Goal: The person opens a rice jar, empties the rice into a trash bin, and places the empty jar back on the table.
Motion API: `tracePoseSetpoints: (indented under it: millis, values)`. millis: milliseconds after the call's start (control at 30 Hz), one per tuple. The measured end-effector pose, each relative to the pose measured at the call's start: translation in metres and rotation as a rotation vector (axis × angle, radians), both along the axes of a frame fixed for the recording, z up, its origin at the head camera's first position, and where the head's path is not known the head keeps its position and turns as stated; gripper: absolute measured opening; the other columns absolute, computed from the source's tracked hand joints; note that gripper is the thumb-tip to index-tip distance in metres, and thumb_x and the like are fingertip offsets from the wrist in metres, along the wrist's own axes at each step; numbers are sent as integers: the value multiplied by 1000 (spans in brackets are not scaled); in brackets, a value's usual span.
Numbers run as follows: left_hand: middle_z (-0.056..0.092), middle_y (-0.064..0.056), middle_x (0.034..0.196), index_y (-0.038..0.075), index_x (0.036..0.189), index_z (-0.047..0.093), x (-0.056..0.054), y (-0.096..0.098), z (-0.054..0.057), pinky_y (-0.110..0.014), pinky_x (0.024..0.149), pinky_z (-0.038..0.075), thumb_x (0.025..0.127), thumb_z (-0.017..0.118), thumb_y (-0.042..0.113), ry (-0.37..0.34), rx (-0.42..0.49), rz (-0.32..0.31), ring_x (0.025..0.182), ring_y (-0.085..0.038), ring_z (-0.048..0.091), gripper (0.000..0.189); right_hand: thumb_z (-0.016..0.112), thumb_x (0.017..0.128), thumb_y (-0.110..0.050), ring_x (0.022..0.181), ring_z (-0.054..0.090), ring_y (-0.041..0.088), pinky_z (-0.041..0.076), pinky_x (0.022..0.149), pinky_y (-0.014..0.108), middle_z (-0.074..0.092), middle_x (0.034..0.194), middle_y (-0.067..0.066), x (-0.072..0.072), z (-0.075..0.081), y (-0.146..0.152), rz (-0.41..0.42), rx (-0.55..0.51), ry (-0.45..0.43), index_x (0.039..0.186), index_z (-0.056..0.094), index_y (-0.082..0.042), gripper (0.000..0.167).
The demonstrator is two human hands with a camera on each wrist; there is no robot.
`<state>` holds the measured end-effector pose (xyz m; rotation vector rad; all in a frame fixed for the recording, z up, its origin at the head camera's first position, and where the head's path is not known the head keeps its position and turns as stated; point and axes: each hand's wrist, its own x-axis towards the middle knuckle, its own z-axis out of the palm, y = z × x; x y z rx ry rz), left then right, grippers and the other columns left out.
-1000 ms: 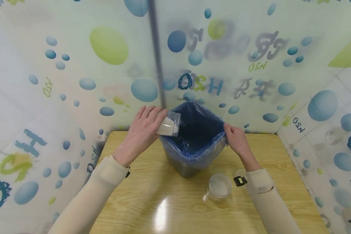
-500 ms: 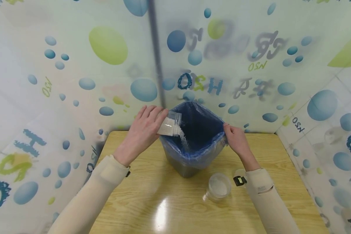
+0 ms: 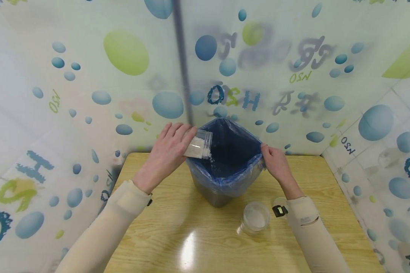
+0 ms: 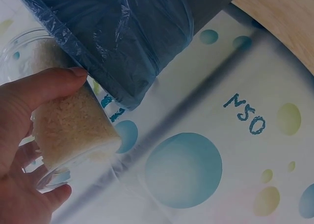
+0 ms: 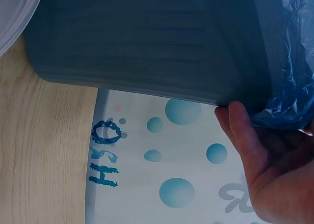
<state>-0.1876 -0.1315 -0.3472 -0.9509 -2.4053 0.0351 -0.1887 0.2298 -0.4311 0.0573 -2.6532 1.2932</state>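
The left hand has its fingers and thumb clamped round a clear jar, so it doesn't slip. The jar lies tipped, with its mouth over the left edge of the bin. I think it is tipped like that so the rice can run out; a few grains are dropping into the blue bag inside.

The right hand grips the bin's right edge together with the bag, maybe so the bin stays still and the bag stays wide.

On the near side, a clear tub stands on the table, just beside the bin, out of the way.
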Motion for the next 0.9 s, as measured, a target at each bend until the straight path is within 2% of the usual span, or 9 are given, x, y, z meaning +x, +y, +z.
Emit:
tracePoseSetpoints:
  millis: [267, 500, 900]
  values:
    - [55, -18, 138, 4, 146, 50, 0, 1, 2, -58, 115, 36, 76, 84, 4, 14, -5, -10, 130, -39, 48, 77, 38, 111, -40, 51, 27, 16, 28, 51, 33, 29, 56, -4, -1, 0, 0, 2, 15, 6, 64, 37, -13, 54]
    - [55, -18, 139, 4, 146, 50, 0, 1, 3, -57, 116, 36, 77, 86, 7, 12, -13, -14, 131, -39, 48, 78, 38, 111, -41, 52, 29, 17, 28, 51, 34, 30, 56, -4, 1, 1, 0, -1, 18, -19, 65, 38, -12, 54]
    - [56, -18, 138, 4, 145, 50, 0, 2, 6, -56, 115, 38, 78, 81, 2, 43, -19, -22, 129, -39, 49, 74, 37, 111, -41, 53, 30, 17, 29, 52, 34, 31, 57, -4, 1, 2, 0, -7, 30, -30, 65, 39, -12, 54]
